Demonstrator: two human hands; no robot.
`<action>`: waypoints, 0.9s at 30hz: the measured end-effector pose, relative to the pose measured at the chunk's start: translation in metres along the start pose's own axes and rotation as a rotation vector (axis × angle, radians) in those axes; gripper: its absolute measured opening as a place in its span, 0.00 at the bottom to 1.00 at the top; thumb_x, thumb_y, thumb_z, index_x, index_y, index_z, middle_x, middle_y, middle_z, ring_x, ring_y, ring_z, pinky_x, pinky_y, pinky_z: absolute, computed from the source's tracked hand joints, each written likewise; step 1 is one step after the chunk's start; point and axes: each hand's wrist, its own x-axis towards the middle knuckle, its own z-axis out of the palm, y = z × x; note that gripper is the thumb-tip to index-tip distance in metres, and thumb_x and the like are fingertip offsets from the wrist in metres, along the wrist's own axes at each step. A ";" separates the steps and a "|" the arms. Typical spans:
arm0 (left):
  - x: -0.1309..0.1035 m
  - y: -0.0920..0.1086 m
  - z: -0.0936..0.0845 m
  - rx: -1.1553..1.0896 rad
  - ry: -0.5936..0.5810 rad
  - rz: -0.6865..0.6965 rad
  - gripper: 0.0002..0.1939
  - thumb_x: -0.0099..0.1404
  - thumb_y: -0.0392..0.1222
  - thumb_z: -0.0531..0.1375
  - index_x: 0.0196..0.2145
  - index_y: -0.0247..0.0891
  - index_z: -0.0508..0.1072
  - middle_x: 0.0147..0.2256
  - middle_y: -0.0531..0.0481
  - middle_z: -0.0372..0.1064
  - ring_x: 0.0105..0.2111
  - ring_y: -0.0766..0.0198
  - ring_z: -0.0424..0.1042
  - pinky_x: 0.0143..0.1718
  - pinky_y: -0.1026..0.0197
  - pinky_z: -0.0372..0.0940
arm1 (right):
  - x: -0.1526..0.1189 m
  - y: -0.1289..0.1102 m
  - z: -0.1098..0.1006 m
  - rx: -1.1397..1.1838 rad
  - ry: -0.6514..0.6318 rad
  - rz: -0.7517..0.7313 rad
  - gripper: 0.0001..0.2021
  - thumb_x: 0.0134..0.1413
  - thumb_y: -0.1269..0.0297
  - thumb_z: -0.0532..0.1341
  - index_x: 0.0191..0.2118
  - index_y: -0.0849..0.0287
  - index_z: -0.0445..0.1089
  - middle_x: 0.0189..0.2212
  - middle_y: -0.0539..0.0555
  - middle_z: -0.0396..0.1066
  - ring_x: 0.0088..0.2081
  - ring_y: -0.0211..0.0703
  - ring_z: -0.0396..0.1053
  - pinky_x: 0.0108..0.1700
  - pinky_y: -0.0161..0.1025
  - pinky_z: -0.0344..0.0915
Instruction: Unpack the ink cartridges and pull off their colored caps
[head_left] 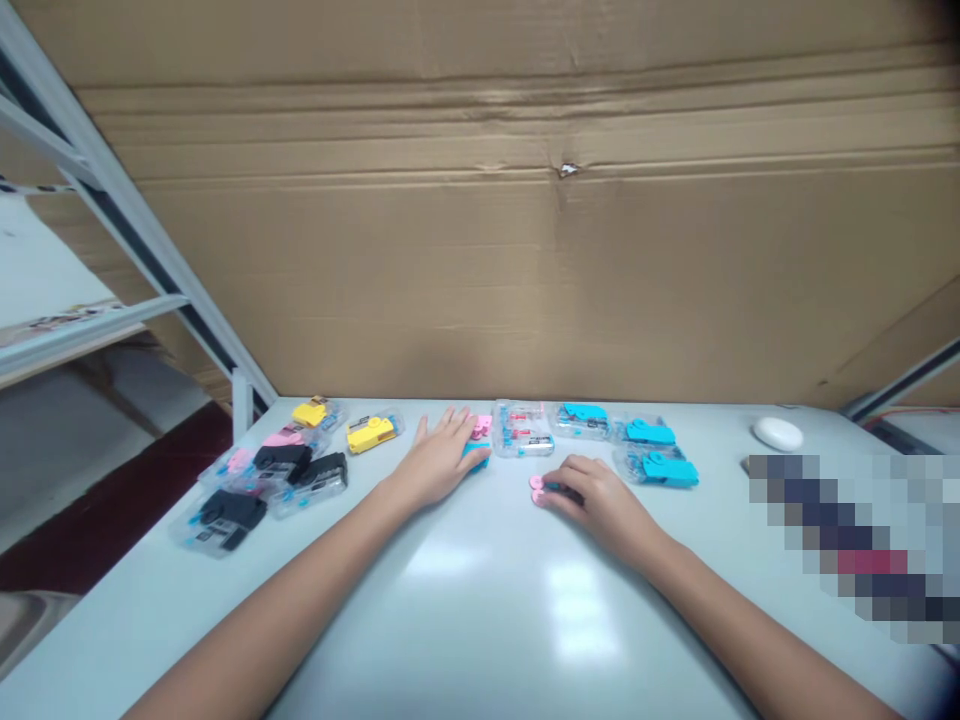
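Note:
My left hand lies palm down near the back of the table, its fingers apart. Beside its fingertips shows a pink piece, with part of a blue piece by the thumb; the hand covers the rest of both. To the right, my right hand is closed, thumb and fingers pinching a small pink piece with two rounded ends at the tabletop. Much of that piece is hidden by the fingers. Between and beyond the hands lies a clear plastic case with red-and-white labels inside.
Clear cases with blue pieces lie to the right. On the left are cases with yellow, black and pink pieces. A white rounded object sits at the far right near a blurred-out area. Cardboard walls off the back.

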 end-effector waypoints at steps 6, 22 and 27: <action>0.002 -0.004 -0.003 0.007 0.070 0.022 0.35 0.71 0.63 0.42 0.67 0.41 0.52 0.69 0.41 0.40 0.69 0.47 0.41 0.65 0.34 0.38 | 0.001 -0.004 -0.001 0.040 0.021 0.040 0.07 0.61 0.58 0.62 0.40 0.53 0.74 0.34 0.52 0.73 0.38 0.44 0.71 0.44 0.42 0.63; 0.003 -0.027 -0.013 -0.008 -0.043 0.113 0.35 0.69 0.63 0.48 0.68 0.48 0.49 0.69 0.47 0.42 0.69 0.49 0.40 0.65 0.37 0.41 | 0.001 -0.011 -0.008 0.076 -0.006 0.077 0.09 0.64 0.56 0.57 0.41 0.51 0.73 0.35 0.53 0.73 0.38 0.46 0.70 0.43 0.45 0.63; 0.012 -0.031 -0.011 0.035 0.009 0.144 0.34 0.67 0.63 0.52 0.65 0.45 0.56 0.67 0.43 0.51 0.67 0.48 0.46 0.65 0.39 0.42 | 0.002 -0.011 -0.009 0.089 -0.011 0.078 0.09 0.65 0.56 0.57 0.41 0.52 0.73 0.35 0.53 0.73 0.38 0.46 0.70 0.43 0.45 0.63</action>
